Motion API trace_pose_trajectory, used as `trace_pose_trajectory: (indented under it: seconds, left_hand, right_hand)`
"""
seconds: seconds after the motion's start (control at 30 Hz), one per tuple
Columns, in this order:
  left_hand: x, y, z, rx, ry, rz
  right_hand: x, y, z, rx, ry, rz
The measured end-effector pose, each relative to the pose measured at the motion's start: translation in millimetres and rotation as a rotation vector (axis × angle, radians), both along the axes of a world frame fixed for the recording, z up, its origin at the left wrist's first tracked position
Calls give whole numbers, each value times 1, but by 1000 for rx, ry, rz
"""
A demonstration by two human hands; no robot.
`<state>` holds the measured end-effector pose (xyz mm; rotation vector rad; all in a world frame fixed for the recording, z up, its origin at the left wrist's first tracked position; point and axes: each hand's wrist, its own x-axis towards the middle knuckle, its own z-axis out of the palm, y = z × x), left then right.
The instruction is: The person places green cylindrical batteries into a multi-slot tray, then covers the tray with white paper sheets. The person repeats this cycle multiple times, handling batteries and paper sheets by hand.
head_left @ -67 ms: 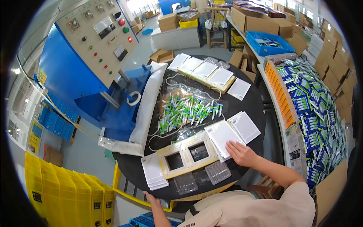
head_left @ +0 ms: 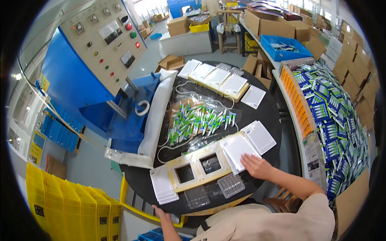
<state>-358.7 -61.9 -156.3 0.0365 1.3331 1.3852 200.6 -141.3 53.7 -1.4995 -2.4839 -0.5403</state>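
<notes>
My right hand (head_left: 257, 166) lies with its fingers stretched flat on a white card (head_left: 238, 149). That card tops a small pile overlapping the right end of a cream frame (head_left: 189, 185), which has two square openings showing. My left hand (head_left: 162, 215) hangs low by the near table edge, beside a yellow crate (head_left: 138, 213); its visible fingers are apart and hold nothing. White cards (head_left: 165, 186) are fanned at the frame's left end, and another white stack (head_left: 259, 137) sits at the right. Clear plastic blister trays (head_left: 231, 185) lie in front of the frame.
Green-and-white tubes (head_left: 197, 120) are heaped mid-table. A second frame (head_left: 219, 82) holding white cards sits farther back. A blue press machine (head_left: 130, 120) with a control panel (head_left: 100, 40) stands left. A large box of packaged tubes (head_left: 329, 120) is at right; yellow bins (head_left: 68, 205) stand lower left.
The white card under my right hand has shifted slightly right and toward me, and sits lower on the pile. My left hand stays nearly in place.
</notes>
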Motion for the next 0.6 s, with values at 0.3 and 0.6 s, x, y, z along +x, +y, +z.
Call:
trace_pose_trajectory:
  seconds: [0.3,0.6]
  left_hand:
    - [54,-14,90,342,1456,157]
    - [158,-45,180,829,1805,-1796]
  right_hand:
    - [20,10,-45,21,67,-29]
    - [194,22,8,230,2650,-279]
